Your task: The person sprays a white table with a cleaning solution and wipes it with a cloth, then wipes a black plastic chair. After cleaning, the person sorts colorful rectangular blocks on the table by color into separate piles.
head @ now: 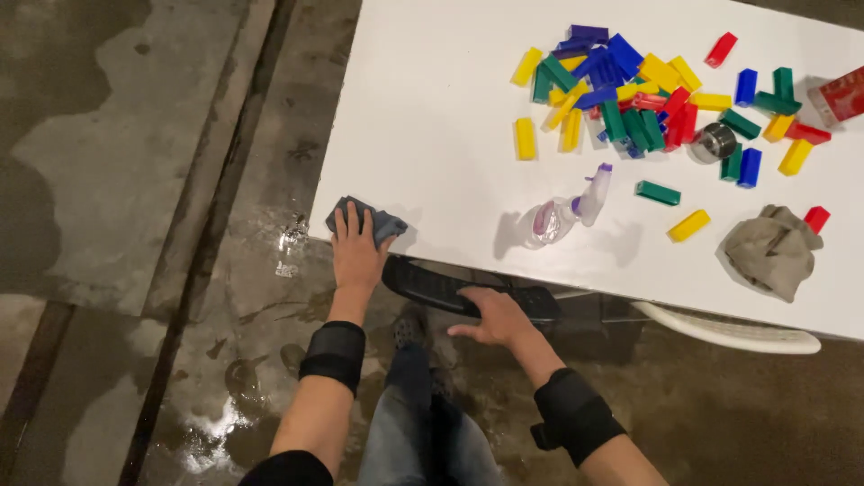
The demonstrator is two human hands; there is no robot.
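At table edge: left hand (357, 252) flat on cloth (378, 220); right hand (498, 317) clasps black tray (432, 286), underside hidden

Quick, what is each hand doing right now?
Left hand: open, pressed flat on a grey-blue cloth at the white table edge.
Right hand: fingers curled on a black chair back.

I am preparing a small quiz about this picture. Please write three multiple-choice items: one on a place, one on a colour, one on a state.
1. Where is the left hand?
A. on the blue-grey cloth at the table corner
B. on the blocks
C. on the floor

2. What colour is the crumpled cloth at the right?
A. red
B. beige
C. black

3. How is the spray bottle?
A. upright
B. held
C. lying on its side

Answers: 1 A, fingers spread on it; 2 B, dull tan; 3 C, it lies flat, untouched.
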